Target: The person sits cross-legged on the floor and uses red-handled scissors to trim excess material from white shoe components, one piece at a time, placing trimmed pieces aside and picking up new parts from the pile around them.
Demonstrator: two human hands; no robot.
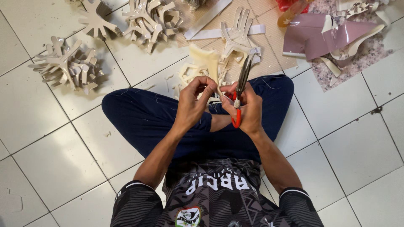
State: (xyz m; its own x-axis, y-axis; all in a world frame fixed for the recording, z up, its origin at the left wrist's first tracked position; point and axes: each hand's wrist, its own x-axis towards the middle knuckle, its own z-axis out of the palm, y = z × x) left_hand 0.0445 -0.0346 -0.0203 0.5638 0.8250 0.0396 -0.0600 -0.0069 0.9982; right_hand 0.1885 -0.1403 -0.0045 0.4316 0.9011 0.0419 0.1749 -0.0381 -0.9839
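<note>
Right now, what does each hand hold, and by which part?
The right hand holds red-handled scissors by the handle loops, blades pointing away. The left hand pinches the lower end of a cream cut-out piece.

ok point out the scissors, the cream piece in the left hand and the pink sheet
scissors [243, 77], head view, on the dark blades
cream piece [209, 61], head view, on its upper part
pink sheet [309, 38], head view, on its flat middle
</note>
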